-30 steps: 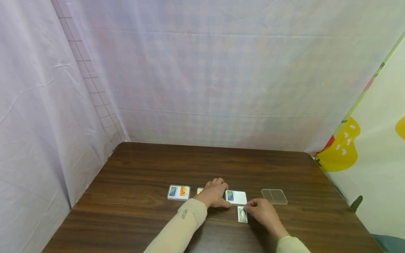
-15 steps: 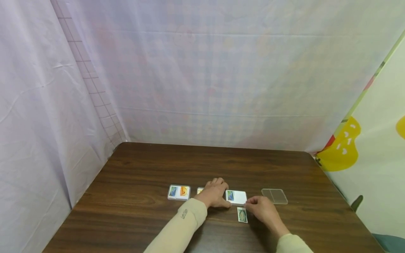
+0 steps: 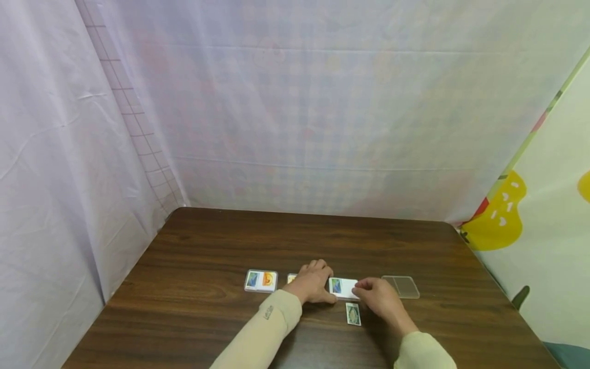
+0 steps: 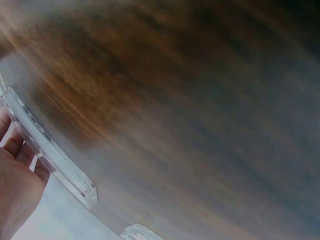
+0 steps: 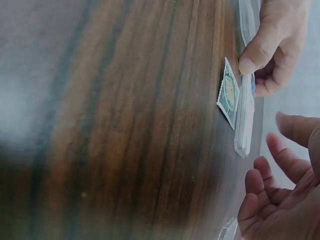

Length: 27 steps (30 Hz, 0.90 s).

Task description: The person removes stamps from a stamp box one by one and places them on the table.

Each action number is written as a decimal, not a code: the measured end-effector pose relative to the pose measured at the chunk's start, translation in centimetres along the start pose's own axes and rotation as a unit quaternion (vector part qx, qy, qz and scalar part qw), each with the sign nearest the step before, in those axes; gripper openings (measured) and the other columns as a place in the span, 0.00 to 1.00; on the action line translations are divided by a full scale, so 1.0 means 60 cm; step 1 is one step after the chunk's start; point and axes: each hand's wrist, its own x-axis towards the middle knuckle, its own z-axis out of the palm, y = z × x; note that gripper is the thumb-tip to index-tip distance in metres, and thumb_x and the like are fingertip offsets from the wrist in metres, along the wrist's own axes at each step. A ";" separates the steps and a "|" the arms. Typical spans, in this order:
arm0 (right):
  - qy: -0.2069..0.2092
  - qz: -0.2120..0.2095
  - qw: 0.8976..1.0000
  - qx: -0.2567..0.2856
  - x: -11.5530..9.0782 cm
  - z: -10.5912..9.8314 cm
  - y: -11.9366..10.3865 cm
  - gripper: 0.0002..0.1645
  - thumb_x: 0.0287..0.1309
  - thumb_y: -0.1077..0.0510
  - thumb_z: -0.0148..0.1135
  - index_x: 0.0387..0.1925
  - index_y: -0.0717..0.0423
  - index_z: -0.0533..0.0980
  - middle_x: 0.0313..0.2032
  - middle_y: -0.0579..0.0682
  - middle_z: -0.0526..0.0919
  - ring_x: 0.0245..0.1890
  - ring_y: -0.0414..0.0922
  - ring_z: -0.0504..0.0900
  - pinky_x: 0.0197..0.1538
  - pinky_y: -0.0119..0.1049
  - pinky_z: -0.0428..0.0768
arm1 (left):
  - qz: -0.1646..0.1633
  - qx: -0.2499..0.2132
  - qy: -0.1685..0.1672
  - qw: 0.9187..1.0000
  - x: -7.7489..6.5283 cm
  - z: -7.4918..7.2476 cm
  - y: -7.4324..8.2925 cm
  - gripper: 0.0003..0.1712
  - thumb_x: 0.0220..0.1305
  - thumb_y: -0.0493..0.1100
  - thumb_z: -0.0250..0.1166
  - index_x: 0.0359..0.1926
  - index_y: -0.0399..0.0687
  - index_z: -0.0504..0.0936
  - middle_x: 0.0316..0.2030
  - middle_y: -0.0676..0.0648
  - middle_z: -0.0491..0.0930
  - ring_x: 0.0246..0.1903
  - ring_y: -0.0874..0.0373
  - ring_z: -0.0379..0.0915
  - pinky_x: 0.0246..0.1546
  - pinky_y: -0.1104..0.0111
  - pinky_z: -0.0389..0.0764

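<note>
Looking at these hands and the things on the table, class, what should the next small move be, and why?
Probably the right hand should pick up the green stamp: it lies loose on the table, beside the case that the left hand grips, where a blue-green picture has plain white next to it.

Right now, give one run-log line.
left hand: grips clear plastic case; right hand: at its white half; green rectangular stamp: on brown wooden table

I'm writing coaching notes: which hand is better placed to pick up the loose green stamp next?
Probably the right hand: it looks free and is near the green stamp, while the left hand holds the clear case.
</note>
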 end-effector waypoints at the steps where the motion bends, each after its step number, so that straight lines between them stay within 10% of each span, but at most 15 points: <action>1: -0.001 -0.002 1.000 -0.002 0.003 0.001 0.000 0.12 0.59 0.54 0.67 0.38 0.59 0.84 0.31 0.48 0.84 0.32 0.44 0.78 0.38 0.43 0.74 | 0.000 0.000 0.000 1.000 0.000 -0.001 0.000 0.34 0.50 0.62 0.74 0.54 0.51 0.78 0.54 0.52 0.71 0.57 0.56 0.65 0.59 0.62 0.66; 27: -0.018 -0.059 0.998 -0.011 0.072 0.008 0.009 0.13 0.60 0.55 0.66 0.42 0.59 0.84 0.43 0.55 0.85 0.44 0.51 0.81 0.47 0.50 0.77 | 0.003 0.002 -0.002 1.000 0.003 0.002 -0.004 0.33 0.51 0.63 0.73 0.54 0.54 0.78 0.54 0.53 0.70 0.57 0.57 0.65 0.60 0.63 0.66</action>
